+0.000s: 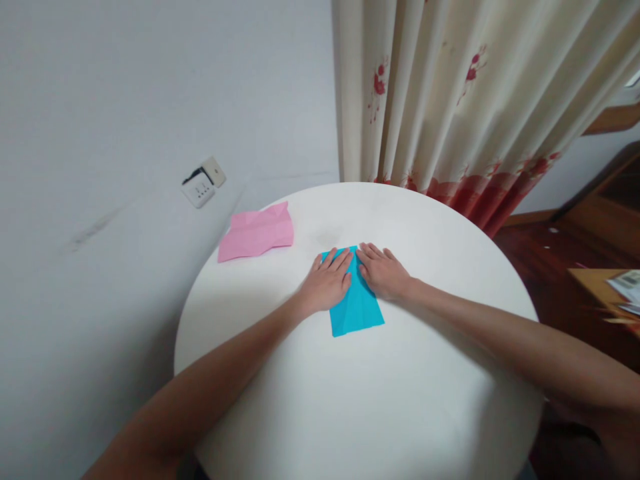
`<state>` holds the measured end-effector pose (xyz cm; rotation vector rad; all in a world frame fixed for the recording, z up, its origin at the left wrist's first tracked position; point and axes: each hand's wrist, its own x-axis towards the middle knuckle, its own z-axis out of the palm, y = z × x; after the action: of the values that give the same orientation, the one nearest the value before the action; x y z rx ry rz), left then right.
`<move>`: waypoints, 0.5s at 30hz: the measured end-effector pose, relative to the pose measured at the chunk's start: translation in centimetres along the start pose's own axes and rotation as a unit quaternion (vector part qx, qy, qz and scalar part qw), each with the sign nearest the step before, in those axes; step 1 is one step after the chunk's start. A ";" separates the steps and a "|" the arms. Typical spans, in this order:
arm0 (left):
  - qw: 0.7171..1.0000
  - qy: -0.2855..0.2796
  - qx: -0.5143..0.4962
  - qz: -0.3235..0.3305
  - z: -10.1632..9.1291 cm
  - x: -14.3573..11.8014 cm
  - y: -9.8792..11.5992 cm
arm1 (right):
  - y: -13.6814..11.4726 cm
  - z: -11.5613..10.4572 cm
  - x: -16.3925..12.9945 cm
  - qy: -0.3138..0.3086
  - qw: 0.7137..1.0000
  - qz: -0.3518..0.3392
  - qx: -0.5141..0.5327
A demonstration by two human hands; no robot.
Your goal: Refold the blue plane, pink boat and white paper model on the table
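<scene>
Folded blue paper flat on round table

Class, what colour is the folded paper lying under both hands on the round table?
Turquoise blue paper, seen best in the head view.

**The room around my table**

I look down on a round white table pushed close to a plain pale wall. Low on that wall I see a white socket plate, partly loose, with a faint dark scuff to its left. Behind the table hangs a cream curtain in deep folds, printed with red flowers and red along its hem. To my right the floor is dark reddish wood, and a wooden piece of furniture carries some papers, blurred. The light is soft and even.
</scene>
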<state>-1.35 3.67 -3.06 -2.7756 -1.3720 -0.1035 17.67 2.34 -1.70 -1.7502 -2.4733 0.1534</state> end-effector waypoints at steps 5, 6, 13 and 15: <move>1.000 0.006 0.007 -0.003 0.1 0.0 0.0 | 0.5 -0.3 2.7 -0.005 1.000 -0.006 -0.022; 1.000 0.005 0.007 -0.005 0.0 0.0 0.0 | 0.5 -0.2 2.8 -0.001 1.000 -0.007 -0.025; 1.000 0.001 0.002 -0.003 -0.1 0.0 0.1 | 0.5 1.7 1.0 0.043 0.998 0.033 -0.019; 1.000 0.002 0.000 -0.004 0.0 0.0 0.1 | 0.5 1.9 -0.1 0.049 0.998 0.042 -0.015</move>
<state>-1.29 3.60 -3.03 -2.7683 -1.3826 -0.1079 17.92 2.37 -3.62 -1.8281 -2.3468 0.0373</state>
